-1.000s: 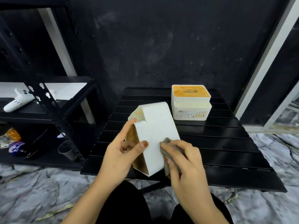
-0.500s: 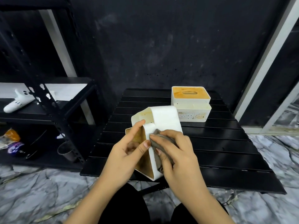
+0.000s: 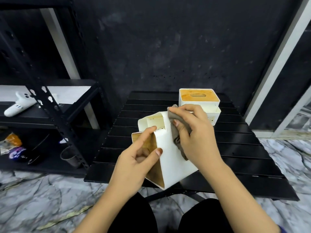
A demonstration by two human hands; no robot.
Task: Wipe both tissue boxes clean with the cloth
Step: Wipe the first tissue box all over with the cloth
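Gripping the near box [image 3: 171, 158] on its left side, my left hand [image 3: 134, 167] has thumb on the white face and fingers curled onto the orange-stained top; the box is tilted, lifted over the near edge of the desk [image 3: 244, 148]. My right hand [image 3: 193, 132] curls round the grey cloth [image 3: 176, 137] and presses it on the white face near the far upper corner. At the far side of the desk sits the second box [image 3: 199, 100], upright, its top stained orange. Left stands a black shelf [image 3: 50, 105] with a white toy plane [image 3: 18, 105].
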